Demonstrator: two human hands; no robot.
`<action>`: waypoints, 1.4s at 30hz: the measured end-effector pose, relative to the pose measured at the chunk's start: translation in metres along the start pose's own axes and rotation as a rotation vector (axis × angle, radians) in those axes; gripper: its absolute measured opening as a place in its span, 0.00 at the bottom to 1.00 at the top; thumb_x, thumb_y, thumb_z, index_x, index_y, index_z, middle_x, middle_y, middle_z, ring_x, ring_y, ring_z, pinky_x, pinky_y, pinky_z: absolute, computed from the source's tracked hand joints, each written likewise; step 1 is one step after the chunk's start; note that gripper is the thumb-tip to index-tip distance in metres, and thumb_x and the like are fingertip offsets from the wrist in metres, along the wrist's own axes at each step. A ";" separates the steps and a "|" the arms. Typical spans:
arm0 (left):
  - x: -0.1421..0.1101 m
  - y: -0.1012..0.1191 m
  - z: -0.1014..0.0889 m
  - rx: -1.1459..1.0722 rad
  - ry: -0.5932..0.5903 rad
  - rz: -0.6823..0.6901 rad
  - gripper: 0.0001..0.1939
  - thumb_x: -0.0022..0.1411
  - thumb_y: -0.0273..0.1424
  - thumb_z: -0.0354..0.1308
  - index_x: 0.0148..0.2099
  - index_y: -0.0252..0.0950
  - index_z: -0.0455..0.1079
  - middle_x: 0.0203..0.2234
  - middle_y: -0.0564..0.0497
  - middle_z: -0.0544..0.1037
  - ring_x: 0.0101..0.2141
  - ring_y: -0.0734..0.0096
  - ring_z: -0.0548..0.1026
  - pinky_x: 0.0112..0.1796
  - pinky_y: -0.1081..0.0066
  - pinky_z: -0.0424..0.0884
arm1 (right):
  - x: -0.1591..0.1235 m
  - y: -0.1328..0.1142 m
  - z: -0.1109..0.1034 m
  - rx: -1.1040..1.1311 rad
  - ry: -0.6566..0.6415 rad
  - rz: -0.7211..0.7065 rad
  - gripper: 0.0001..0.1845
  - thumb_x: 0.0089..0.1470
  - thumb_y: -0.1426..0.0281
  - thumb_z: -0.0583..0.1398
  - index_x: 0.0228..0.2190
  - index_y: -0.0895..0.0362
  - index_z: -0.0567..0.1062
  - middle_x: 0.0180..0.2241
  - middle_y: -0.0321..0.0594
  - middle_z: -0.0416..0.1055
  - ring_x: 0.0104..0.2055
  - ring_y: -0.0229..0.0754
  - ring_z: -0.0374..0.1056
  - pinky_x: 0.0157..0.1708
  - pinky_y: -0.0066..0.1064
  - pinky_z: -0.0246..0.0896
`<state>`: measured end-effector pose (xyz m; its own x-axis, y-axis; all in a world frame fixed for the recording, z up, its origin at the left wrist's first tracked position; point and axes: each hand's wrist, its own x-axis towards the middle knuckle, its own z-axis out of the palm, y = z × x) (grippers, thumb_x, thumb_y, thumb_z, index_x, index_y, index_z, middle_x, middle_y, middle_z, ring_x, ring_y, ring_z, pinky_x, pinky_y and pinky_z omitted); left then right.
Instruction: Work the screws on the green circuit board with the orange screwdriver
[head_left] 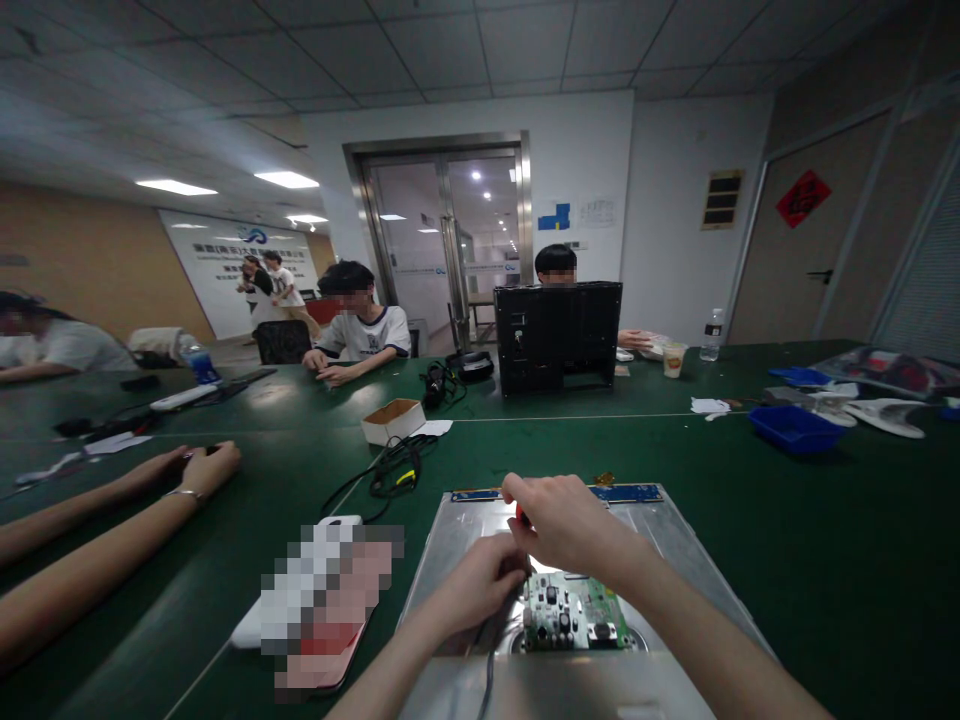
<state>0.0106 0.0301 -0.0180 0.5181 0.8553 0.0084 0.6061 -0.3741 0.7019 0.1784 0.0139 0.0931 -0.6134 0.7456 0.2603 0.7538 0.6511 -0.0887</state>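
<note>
On the green table [847,560], a circuit board [577,612] is borne by a metal panel [454,520]; the red handle [521,515] pinched by the right hand [568,515] should be kept upright; the left hand's [482,573] grip cannot be told.

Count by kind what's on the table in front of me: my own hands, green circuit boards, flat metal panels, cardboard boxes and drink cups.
Your own hands: 2, left hand and right hand
Green circuit board: 1
Flat metal panel: 1
Cardboard box: 1
Drink cup: 1
Total: 6
</note>
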 end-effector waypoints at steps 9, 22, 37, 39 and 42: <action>-0.001 0.005 -0.003 0.103 0.008 0.011 0.09 0.54 0.21 0.51 0.35 0.35 0.71 0.32 0.51 0.76 0.35 0.66 0.71 0.37 0.72 0.65 | -0.001 0.004 0.003 -0.102 0.061 0.056 0.11 0.60 0.60 0.55 0.35 0.53 0.72 0.29 0.39 0.77 0.31 0.45 0.73 0.24 0.30 0.49; 0.000 0.000 0.000 0.055 0.017 0.016 0.10 0.54 0.21 0.51 0.35 0.34 0.72 0.32 0.50 0.77 0.36 0.65 0.71 0.37 0.72 0.65 | 0.000 -0.002 0.003 -0.130 0.032 0.063 0.09 0.59 0.67 0.53 0.35 0.53 0.74 0.28 0.40 0.77 0.30 0.45 0.73 0.24 0.29 0.50; 0.000 -0.005 0.003 -0.004 0.048 0.044 0.11 0.54 0.22 0.53 0.39 0.34 0.72 0.36 0.48 0.78 0.38 0.62 0.73 0.40 0.70 0.66 | -0.002 0.000 -0.001 -0.018 0.007 0.023 0.08 0.52 0.71 0.56 0.37 0.56 0.68 0.33 0.39 0.77 0.33 0.45 0.72 0.23 0.31 0.46; 0.000 -0.006 0.002 -0.003 0.053 0.043 0.10 0.54 0.22 0.53 0.38 0.34 0.72 0.36 0.48 0.78 0.38 0.62 0.73 0.39 0.70 0.67 | -0.002 0.000 -0.002 -0.002 -0.009 0.026 0.09 0.52 0.71 0.56 0.38 0.56 0.68 0.34 0.40 0.77 0.34 0.45 0.72 0.24 0.31 0.48; 0.000 -0.006 0.002 0.006 0.043 0.051 0.09 0.54 0.22 0.53 0.37 0.34 0.72 0.36 0.49 0.78 0.39 0.62 0.73 0.39 0.70 0.67 | -0.003 0.000 -0.002 -0.010 -0.002 0.035 0.07 0.51 0.71 0.56 0.36 0.55 0.68 0.34 0.39 0.77 0.34 0.44 0.72 0.25 0.31 0.49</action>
<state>0.0082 0.0317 -0.0233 0.5222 0.8496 0.0749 0.5830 -0.4196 0.6957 0.1804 0.0113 0.0943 -0.5869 0.7686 0.2548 0.7775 0.6228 -0.0878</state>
